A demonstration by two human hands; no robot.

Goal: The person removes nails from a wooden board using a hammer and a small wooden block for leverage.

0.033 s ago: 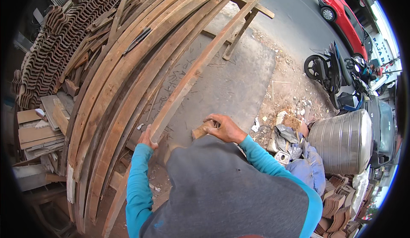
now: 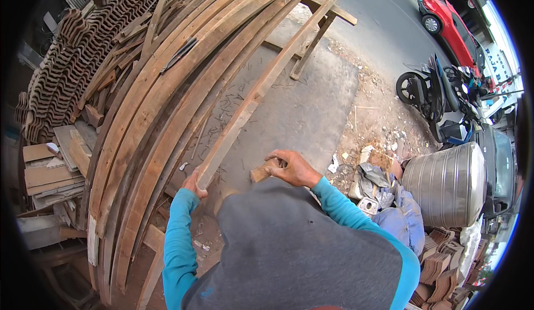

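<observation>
A long squared wooden beam (image 2: 240, 122) slants from a wooden trestle (image 2: 328, 18) at the far side down toward me. My left hand (image 2: 194, 184) is closed around the beam's near end, with fingers on its left side and underneath. In front of my body, my right hand (image 2: 295, 168) curls round a short piece of wood (image 2: 260, 173); its thumb and index finger form a loop. The rest of that piece is hidden behind my hand and dark shirt. Pincers with dark handles (image 2: 179, 55) lie on the stacked beams (image 2: 161, 107) to the left.
Roof tiles (image 2: 83, 54) are piled at far left, beside board offcuts (image 2: 53, 171). Scattered nails lie on a grey sheet (image 2: 300, 104) on the ground. At right stand a ribbed metal tank (image 2: 442, 185), tied bags (image 2: 400, 215) and motorcycles (image 2: 428, 93). A red car (image 2: 450, 29) is on the road.
The beam's near end and my left hand have shifted slightly toward me. My right hand stays in place. The red car has moved a little along the road.
</observation>
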